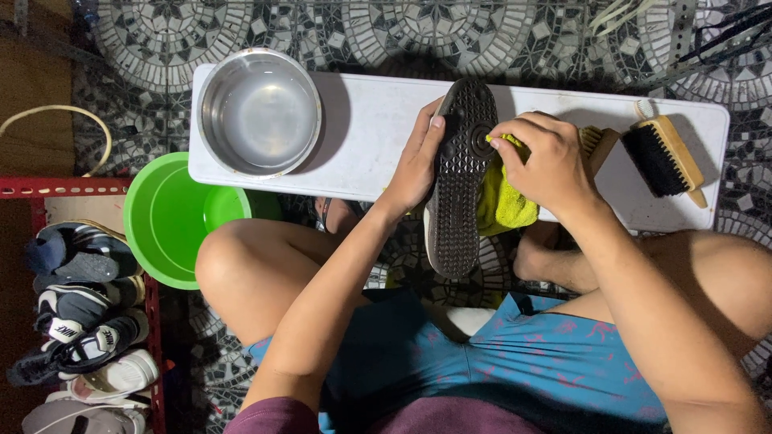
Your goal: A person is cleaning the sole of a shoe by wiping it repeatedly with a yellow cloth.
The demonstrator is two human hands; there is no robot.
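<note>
Our left hand [416,165] grips a black shoe [458,177] sole-up at the table's [378,120] near edge, grip clamped on its side. Right hand [547,165], fingers closed on a yellow cloth [505,205], presses it to the sole. Steel bowl [259,112] at left end, brush [661,157] at right end.

The shoe [460,173] shows only its sole; its upper is hidden. The yellow cloth [505,202] is partly covered by the right hand [545,165]. A brush [599,145] behind that hand is mostly hidden. The bottom shoes on the rack [84,410] are cut off by the picture's edge.
</note>
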